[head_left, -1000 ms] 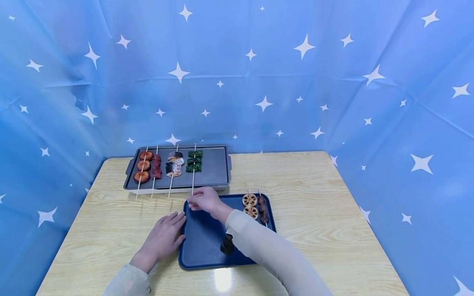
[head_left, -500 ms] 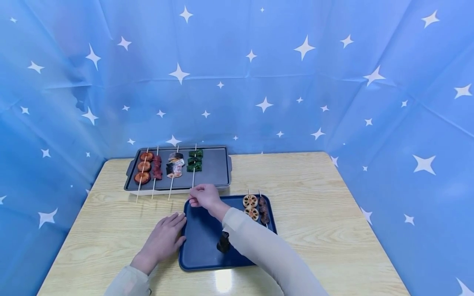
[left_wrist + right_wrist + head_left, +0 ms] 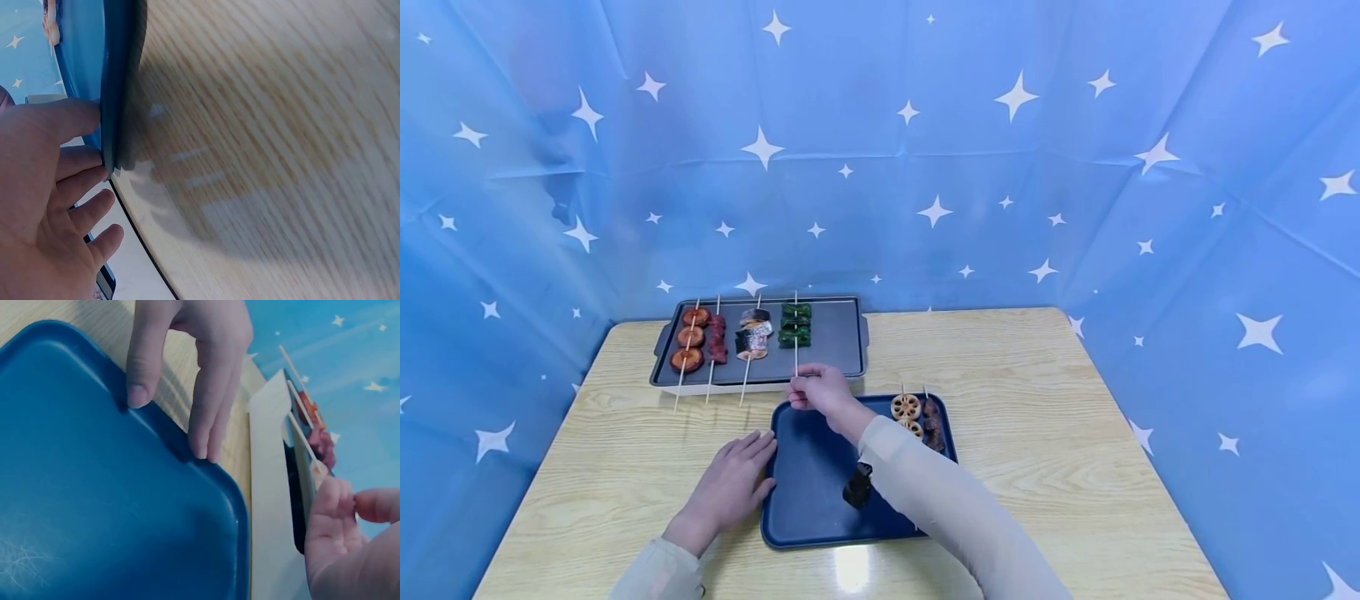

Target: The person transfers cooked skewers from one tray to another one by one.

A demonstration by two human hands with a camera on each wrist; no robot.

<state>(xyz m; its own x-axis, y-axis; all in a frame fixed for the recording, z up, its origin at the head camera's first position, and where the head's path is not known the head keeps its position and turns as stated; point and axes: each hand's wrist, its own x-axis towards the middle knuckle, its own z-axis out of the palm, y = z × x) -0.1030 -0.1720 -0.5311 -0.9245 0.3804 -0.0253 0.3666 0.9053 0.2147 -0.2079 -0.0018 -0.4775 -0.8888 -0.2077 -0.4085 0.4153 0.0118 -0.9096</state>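
Note:
In the head view my right hand (image 3: 823, 392) pinches the lower end of a wooden skewer of green peppers (image 3: 795, 325). The peppers lie on a dark grill pan (image 3: 835, 333) with a pale base. My left hand (image 3: 730, 483) rests with extended fingers at the left edge of a dark blue tray (image 3: 812, 492). The left wrist view shows that hand's thumb and fingertips against the tray rim (image 3: 112, 81). On the tray's right side lie a lotus root skewer (image 3: 906, 406) and a brown meat skewer (image 3: 932, 421), partly hidden by the right sleeve.
The pan also bears a skewer of round orange-brown slices (image 3: 692, 337), a red meat skewer (image 3: 717, 337) and a fish skewer (image 3: 753, 333); their sticks overhang its front. Behind the wooden table (image 3: 1037, 400) hangs a blue star-patterned curtain (image 3: 865, 108).
My right hand has moved slightly right and toward the pan. The green pepper skewer's stick end has swung right, so it lies straighter. My left hand and the tray have stayed put.

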